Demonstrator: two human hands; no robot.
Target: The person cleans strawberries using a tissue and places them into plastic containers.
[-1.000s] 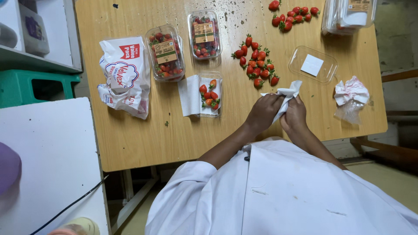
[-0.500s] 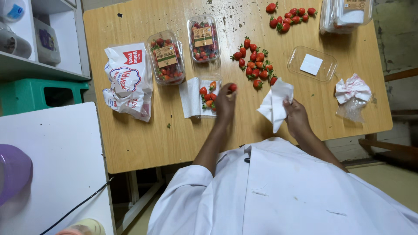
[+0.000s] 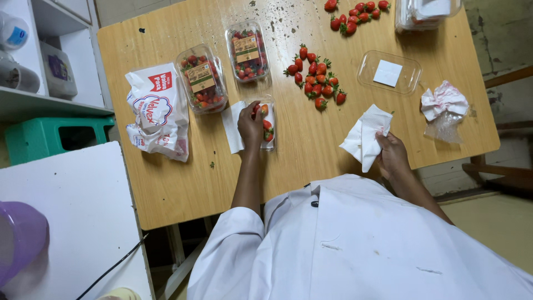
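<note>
Strawberries (image 3: 267,123) on a white napkin (image 3: 232,125) near the table's (image 3: 166,189) front edge look soft and bruisable, best pinched lightly by the shoulders; left hand (image 3: 251,123) curls fingers over one, right hand (image 3: 392,154) pinches a crumpled tissue (image 3: 363,136).

Bare wood runs along the near edge of the light wooden table (image 3: 183,189), between the white tissue packet (image 3: 158,114) at the left and the crumpled white tissue (image 3: 366,136) at the right. Toward the far edge, two clear plastic strawberry punnets (image 3: 222,69), a cluster of loose red strawberries (image 3: 316,78) and an empty clear plastic tray (image 3: 388,72) narrow the gaps.
</note>
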